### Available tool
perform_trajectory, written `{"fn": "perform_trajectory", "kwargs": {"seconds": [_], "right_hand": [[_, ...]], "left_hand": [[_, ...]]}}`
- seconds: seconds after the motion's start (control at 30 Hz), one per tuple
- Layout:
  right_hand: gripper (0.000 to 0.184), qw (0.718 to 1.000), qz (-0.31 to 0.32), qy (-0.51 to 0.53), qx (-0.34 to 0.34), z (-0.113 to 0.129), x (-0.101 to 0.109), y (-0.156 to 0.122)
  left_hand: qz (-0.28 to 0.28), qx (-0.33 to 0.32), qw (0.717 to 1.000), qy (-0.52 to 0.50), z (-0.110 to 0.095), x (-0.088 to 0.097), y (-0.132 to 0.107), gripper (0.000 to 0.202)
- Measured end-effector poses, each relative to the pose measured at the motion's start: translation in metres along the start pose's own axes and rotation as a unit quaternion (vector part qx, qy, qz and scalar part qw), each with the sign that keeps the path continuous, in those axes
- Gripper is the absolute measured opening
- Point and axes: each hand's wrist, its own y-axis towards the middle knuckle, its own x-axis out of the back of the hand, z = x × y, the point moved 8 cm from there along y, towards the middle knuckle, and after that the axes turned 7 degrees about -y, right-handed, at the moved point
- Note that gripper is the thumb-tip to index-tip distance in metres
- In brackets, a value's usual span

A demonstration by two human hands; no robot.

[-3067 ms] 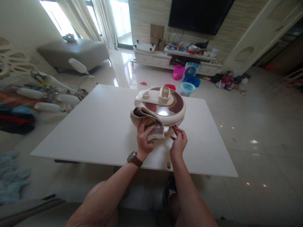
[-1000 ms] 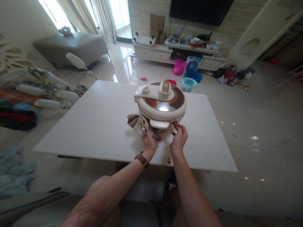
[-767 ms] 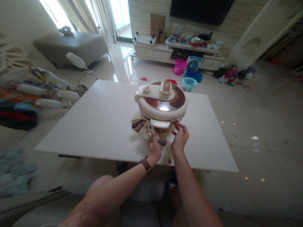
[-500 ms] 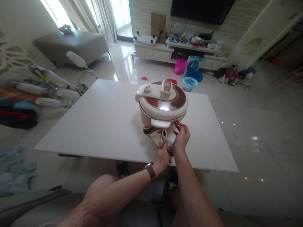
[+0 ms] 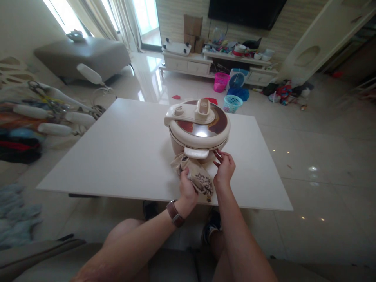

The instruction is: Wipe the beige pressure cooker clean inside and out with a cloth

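Note:
A cream electric pressure cooker (image 5: 199, 135) with a brown-and-red glossy lid panel stands on the white table (image 5: 126, 156), its side handle facing me. My left hand (image 5: 188, 192), with a brown-strapped watch at the wrist, is closed around a bunched beige cloth (image 5: 199, 178) that bears a dark floral print. The cloth lies against the cooker's front, just below the handle. At the cooker's right front, my right hand (image 5: 225, 168) has its fingers apart and half curled, with the fingertips touching under the lid rim.
Beyond the table, a pink basket (image 5: 221, 81) and a light-blue basket (image 5: 233, 103) stand on the tiled floor. A cluttered white TV cabinet (image 5: 196, 67) runs along the wall. White lamp arms (image 5: 89, 74) reach close to the table's left edge.
My left hand has moved left with the cloth, turning it so that the floral print shows. My right hand stays at the cooker's rim. The view has shifted slightly.

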Motion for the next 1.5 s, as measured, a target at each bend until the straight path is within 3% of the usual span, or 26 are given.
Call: {"fn": "perform_trajectory", "kwargs": {"seconds": [0.13, 0.27, 0.37, 0.6, 0.77, 0.9, 1.0, 1.13, 1.3, 1.4, 1.5], "right_hand": [[0.022, 1.000, 0.002, -0.001, 0.002, -0.002, 0.000, 0.001], [0.021, 1.000, 0.000, -0.006, 0.006, -0.003, 0.001, 0.003], [0.021, 1.000, -0.005, -0.005, 0.007, -0.005, 0.002, 0.004], [0.018, 1.000, -0.010, 0.001, -0.003, -0.004, 0.002, 0.012], [0.015, 1.000, -0.008, -0.001, -0.015, -0.002, 0.002, 0.013], [0.014, 1.000, -0.005, -0.005, -0.018, -0.001, 0.003, 0.013], [0.013, 1.000, -0.006, -0.002, -0.015, -0.001, 0.003, 0.015], [0.013, 1.000, -0.010, 0.003, -0.019, -0.003, 0.004, 0.017], [0.015, 1.000, -0.007, -0.003, -0.015, -0.003, 0.003, 0.016], [0.015, 1.000, -0.008, -0.007, -0.012, -0.004, 0.003, 0.015], [0.015, 1.000, -0.013, -0.010, -0.015, -0.006, 0.005, 0.015]], "left_hand": [[0.003, 0.034, 0.999, -0.031, -0.026, -0.016, -0.001, 0.030], [-0.016, -0.012, 0.998, -0.058, -0.061, -0.022, 0.012, 0.030], [-0.018, -0.042, 0.997, -0.062, -0.076, -0.021, 0.022, 0.030], [0.024, -0.034, 0.998, -0.050, -0.063, -0.020, 0.006, 0.030], [0.045, 0.046, 0.997, -0.035, -0.053, -0.025, -0.012, 0.035], [0.027, 0.091, 0.995, -0.043, -0.058, -0.026, -0.011, 0.036], [0.014, 0.085, 0.995, -0.045, -0.072, -0.025, -0.001, 0.035], [0.015, 0.000, 0.999, -0.035, -0.106, -0.022, 0.017, 0.038], [0.082, -0.238, 0.968, -0.014, -0.151, -0.032, 0.027, 0.032], [0.112, -0.295, 0.949, 0.028, -0.144, -0.040, 0.027, 0.028], [0.128, -0.278, 0.944, 0.126, -0.119, -0.050, 0.033, 0.029]]}}
